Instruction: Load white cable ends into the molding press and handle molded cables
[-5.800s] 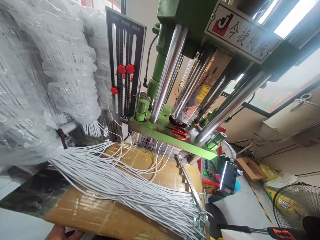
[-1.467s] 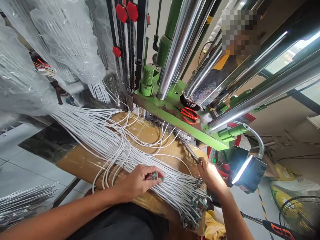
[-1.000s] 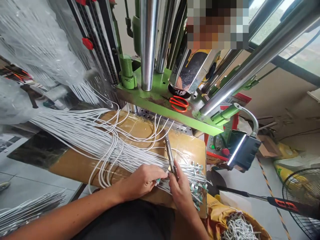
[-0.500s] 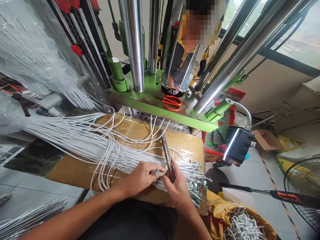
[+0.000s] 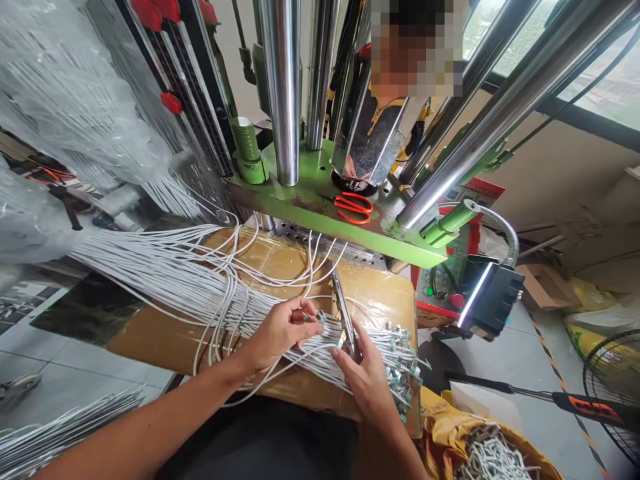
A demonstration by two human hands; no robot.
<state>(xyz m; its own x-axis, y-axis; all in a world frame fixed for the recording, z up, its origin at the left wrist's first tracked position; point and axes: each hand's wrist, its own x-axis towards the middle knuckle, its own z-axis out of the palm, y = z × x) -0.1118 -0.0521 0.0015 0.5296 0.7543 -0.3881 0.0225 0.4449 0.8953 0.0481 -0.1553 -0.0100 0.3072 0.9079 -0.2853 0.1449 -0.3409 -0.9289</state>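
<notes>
My right hand (image 5: 367, 370) grips the lower end of a long narrow metal bar (image 5: 342, 307), which looks like a mould strip and slants over the cables. Small pieces sit along the bar's left edge. My left hand (image 5: 285, 333) is closed beside it, thumb and fingers pinching a thin white cable whose small greenish end (image 5: 321, 319) shows at the fingertips. Another white cable (image 5: 295, 363) runs below my left hand to the bar near my right thumb. Beneath both hands lies a bundle of white cables (image 5: 165, 273), with greenish connector ends (image 5: 400, 373) at the right.
Ahead stands a green press (image 5: 300, 200) with steel columns; orange-handled scissors (image 5: 354, 208) lie on its plate. Brown cardboard (image 5: 145, 337) covers the work surface. At right are a lit lamp (image 5: 487, 300), a fan (image 5: 615, 393) and a yellow sack (image 5: 440, 427) of white scraps.
My left hand has lifted slightly away from the bar. A white cable now reaches the bar near my right thumb. The whole view has shifted a little; my right hand keeps hold of the bar.
</notes>
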